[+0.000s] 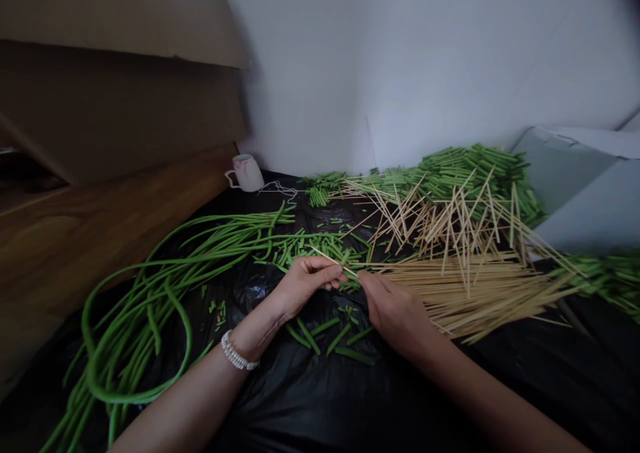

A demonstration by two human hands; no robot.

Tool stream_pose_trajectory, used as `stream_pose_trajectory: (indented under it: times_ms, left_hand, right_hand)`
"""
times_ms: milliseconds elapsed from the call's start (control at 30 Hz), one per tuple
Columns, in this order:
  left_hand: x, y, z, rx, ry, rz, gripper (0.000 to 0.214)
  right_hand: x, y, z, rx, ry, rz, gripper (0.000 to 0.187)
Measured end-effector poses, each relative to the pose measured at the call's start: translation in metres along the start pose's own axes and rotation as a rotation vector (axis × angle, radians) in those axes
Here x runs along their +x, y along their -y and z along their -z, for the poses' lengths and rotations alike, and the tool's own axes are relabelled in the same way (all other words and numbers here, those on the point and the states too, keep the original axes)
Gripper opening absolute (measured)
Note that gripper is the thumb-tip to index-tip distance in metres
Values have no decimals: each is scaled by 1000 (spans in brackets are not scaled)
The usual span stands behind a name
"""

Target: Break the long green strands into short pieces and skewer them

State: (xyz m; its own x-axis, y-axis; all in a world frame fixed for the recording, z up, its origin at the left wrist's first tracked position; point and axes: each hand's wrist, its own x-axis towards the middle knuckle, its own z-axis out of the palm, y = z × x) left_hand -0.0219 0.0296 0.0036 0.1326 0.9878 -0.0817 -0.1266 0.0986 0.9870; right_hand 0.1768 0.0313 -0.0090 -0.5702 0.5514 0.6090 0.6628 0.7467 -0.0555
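Note:
My left hand (305, 281), with a pearl bracelet at the wrist, pinches a short green bean piece (345, 258). My right hand (393, 309) pinches a thin bamboo skewer (333, 261) whose tip pokes up and left past the left fingers. Both hands meet over a black plastic sheet (350, 399). Several cut bean pieces (340, 338) lie just below the hands. A bundle of bamboo skewers (475, 286) lies right of my right hand.
Long uncut green beans (150, 293) curl at the left. Skewered bean bundles (465, 173) are piled at the back right, more at the far right (615, 276). A white cup (246, 172) stands by the wall. A cardboard box (115, 73) and wooden surface (100, 233) sit left.

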Motion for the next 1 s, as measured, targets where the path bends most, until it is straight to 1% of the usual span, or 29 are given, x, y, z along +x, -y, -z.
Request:
stream_pose_trajectory:
  times_ms: [233,367,433,467,533,600,667,767,833,900,967,1000]
  left_hand:
    - [0,5,-9,10,38,5,22]
    - [0,4,-10,71,76,-16,23]
    - [0,2,-9,162,75,-63,27]
    - [0,1,-7,234,50,-104,28]
    - [0,1,-3,428,-32,-220,28]
    - [1,3,1,632,-79,-347,22]
    - [2,6,5,803,-48,-447,16]
    - [4,12,7,993,4,-513,16]
    - [4,14,7,1079,23,-521,17]
    - [3,14,6,1109,39,-525,18]
    - [3,12,6,1057,27,-528,18]
    - [3,11,6,995,2,-524,18]
  right_hand:
    - [1,2,1,2,59,-36,28]
    - [2,3,1,48,80,-46,29]
    - [2,1,2,48,76,-48,29]
    - [2,0,3,39,63,-50,29]
    - [1,-6,4,16,18,-62,30]
    - [0,-12,6,-5,-19,-80,30]
    - [0,-17,6,-14,-27,-89,30]
    - [-1,-20,5,-11,-31,-80,30]
    - [-1,-20,5,-14,-32,-74,30]
    - [-1,-19,5,-21,-27,-75,31]
    - [-1,-18,5,-23,-27,-77,31]
    - [-1,-18,6,-22,-32,-77,31]
